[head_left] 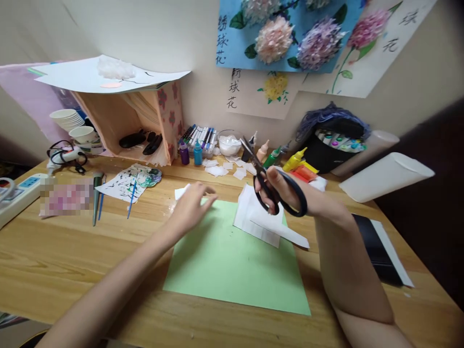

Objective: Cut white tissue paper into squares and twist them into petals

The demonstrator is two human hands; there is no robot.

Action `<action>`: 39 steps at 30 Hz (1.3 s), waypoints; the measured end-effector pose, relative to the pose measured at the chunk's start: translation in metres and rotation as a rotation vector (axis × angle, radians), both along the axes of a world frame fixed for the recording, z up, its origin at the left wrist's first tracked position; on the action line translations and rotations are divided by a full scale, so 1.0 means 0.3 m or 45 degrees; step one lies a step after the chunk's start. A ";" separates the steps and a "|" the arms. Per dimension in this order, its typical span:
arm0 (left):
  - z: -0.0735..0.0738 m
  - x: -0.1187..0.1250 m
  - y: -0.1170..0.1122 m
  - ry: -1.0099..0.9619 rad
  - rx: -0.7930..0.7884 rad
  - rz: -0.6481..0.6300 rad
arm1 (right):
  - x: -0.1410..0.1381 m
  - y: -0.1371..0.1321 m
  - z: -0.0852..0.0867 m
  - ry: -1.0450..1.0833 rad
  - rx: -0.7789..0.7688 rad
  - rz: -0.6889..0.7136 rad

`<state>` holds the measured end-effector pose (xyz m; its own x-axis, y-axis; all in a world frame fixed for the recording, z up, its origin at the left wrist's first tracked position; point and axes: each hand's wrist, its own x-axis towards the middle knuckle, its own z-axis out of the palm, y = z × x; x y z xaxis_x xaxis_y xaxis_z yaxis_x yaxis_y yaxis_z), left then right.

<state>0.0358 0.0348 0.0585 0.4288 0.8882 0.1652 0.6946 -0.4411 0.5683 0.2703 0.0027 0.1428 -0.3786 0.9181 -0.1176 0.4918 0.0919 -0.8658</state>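
My right hand (286, 186) grips a pair of scissors (260, 170) by its black handles, raised above the paper with the blades pointing up and away. My left hand (190, 205) is at the far left corner of a light green sheet (232, 270), thumb apart and fingers stretched, holding nothing I can see. Beside its fingers lies a small white paper piece (181, 192). Under the scissors, white paper sheets (255, 217) and a cut white strip (290, 234) rest on the green sheet's right side.
White paper scraps (216, 170), glue bottles (197, 153), markers (203, 135) and a bowl (230, 143) line the back. A cardboard box (170, 121) stands back left, near paintbrushes (131, 199) and a power strip (25, 195). At right are a white roll (384, 179) and a black folder (377, 249).
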 end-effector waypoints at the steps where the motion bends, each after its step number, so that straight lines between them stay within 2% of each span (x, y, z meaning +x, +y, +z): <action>1: 0.007 0.063 -0.002 -0.017 -0.020 -0.141 | 0.025 -0.002 0.015 0.016 0.029 -0.050; 5: -0.001 0.314 0.005 0.019 -0.065 -0.595 | 0.096 -0.015 0.043 0.116 0.077 -0.125; 9: -0.047 0.489 0.016 0.163 -0.103 -0.830 | 0.135 -0.028 0.053 0.170 0.045 -0.140; 12: -0.066 0.549 0.011 0.326 -0.131 -0.873 | 0.151 -0.040 0.072 0.154 0.060 -0.222; 17: -0.063 0.564 -0.001 0.401 -0.238 -0.854 | 0.164 -0.059 0.102 0.127 0.112 -0.251; 21: -0.029 0.525 0.003 0.275 -0.293 -0.867 | 0.171 -0.061 0.103 0.082 0.140 -0.235; 23: 0.008 0.476 0.011 0.139 -0.344 -0.786 | 0.169 -0.057 0.103 0.069 0.171 -0.251; 28: 0.138 0.274 0.024 -0.069 -0.472 -0.560 | 0.142 -0.034 0.099 0.101 0.312 -0.394; 30: 0.186 0.188 0.022 -0.156 -0.598 -0.479 | 0.123 -0.021 0.090 0.146 0.341 -0.457; 34: 0.257 0.053 0.011 -0.254 -0.703 -0.345 | 0.066 0.007 0.061 0.143 0.281 -0.403; 39: 0.302 -0.031 0.006 -0.251 -0.666 -0.298 | -0.021 0.033 0.009 0.220 0.177 -0.400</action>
